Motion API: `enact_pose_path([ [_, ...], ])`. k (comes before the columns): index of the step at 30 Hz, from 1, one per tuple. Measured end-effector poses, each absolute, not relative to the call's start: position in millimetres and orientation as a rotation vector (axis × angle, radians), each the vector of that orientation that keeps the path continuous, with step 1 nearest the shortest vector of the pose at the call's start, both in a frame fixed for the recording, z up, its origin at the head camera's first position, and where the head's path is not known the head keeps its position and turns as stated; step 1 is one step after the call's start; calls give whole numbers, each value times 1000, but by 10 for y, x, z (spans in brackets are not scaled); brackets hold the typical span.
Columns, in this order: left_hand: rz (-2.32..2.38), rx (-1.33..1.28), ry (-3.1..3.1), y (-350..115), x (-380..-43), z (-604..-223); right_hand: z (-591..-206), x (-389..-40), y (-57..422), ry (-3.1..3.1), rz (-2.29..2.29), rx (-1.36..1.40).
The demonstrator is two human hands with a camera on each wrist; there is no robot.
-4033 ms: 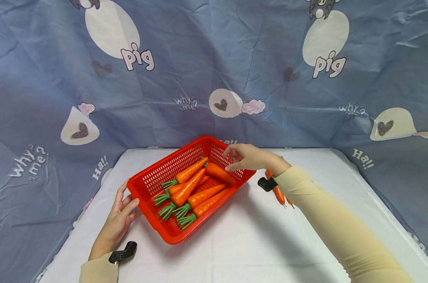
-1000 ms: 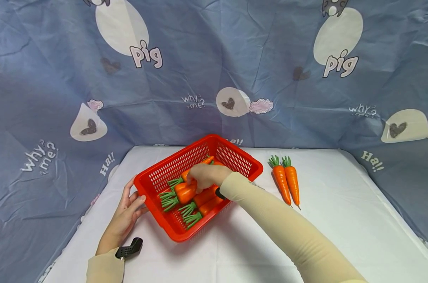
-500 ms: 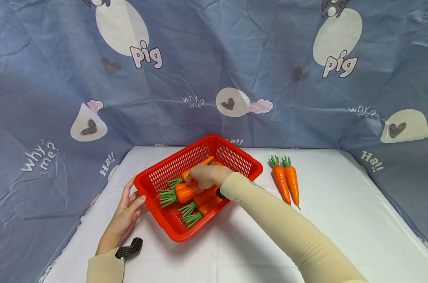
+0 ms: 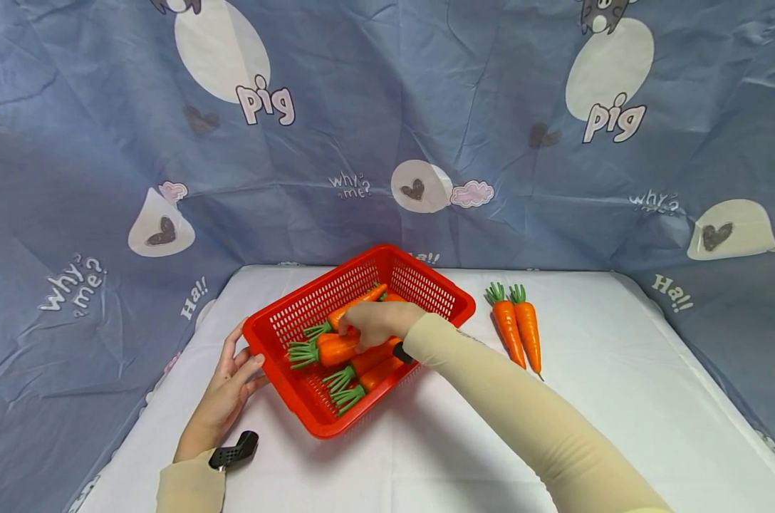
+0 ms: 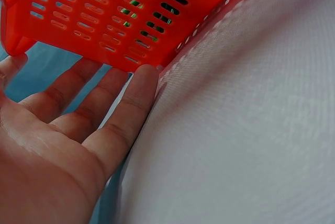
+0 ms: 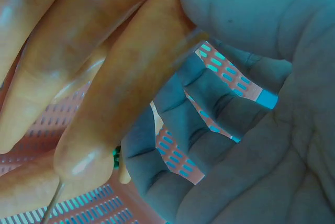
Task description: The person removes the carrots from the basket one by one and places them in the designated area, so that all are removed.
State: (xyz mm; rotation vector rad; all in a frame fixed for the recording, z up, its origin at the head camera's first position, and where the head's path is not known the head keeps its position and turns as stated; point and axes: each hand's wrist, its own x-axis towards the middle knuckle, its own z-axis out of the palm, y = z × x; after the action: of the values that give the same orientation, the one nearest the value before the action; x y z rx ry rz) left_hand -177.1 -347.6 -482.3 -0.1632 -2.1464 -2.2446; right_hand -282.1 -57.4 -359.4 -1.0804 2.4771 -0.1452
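Red basket, hands on edge and carrot, white cloth alongside

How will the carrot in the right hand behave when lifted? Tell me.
The carrot is probably stiff, its body unbent in the right hand. It may slip, being glossy, and its rounded, tapering body could roll if released.

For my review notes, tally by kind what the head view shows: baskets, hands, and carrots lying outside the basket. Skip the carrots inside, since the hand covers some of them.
Red basket: 1
Hands, left hand and right hand: 2
Carrots outside, nearer carrot and farther carrot: 2
Total: 5
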Motion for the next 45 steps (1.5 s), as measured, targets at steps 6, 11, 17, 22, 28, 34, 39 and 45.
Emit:
enact_pose_path([
  [6,-2245,-156,-2149,-3478,-1765,-4827,-3540,-2824,-511,2477,-177,-1067],
  [11,-2251,-158,-2145,-3488,-1764,-4835,-3509,-2850,-465,2478,-192,-1096],
  [17,-2251,-155,-2147,-3493,-1764,-4840,-3481,-2875,-402,2479,-265,-1061],
  [22,-2252,-150,-2150,-3488,-1767,-4833,-3474,-2903,-349,2490,-273,-1058],
  [28,-2249,-141,-2157,-3481,-1766,-4826,-3448,-2930,-288,2490,-322,-1071],
  [34,-2248,-124,-2162,-3470,-1764,-4815,-3413,-2947,-197,2487,-389,-1051],
  [39,-2233,-112,-2177,-3466,-1767,-4814,-3379,-2964,-109,2488,-443,-1007],
  [45,-2225,-112,-2183,-3469,-1766,-4818,-3363,-3007,-15,2485,-491,-1055],
])
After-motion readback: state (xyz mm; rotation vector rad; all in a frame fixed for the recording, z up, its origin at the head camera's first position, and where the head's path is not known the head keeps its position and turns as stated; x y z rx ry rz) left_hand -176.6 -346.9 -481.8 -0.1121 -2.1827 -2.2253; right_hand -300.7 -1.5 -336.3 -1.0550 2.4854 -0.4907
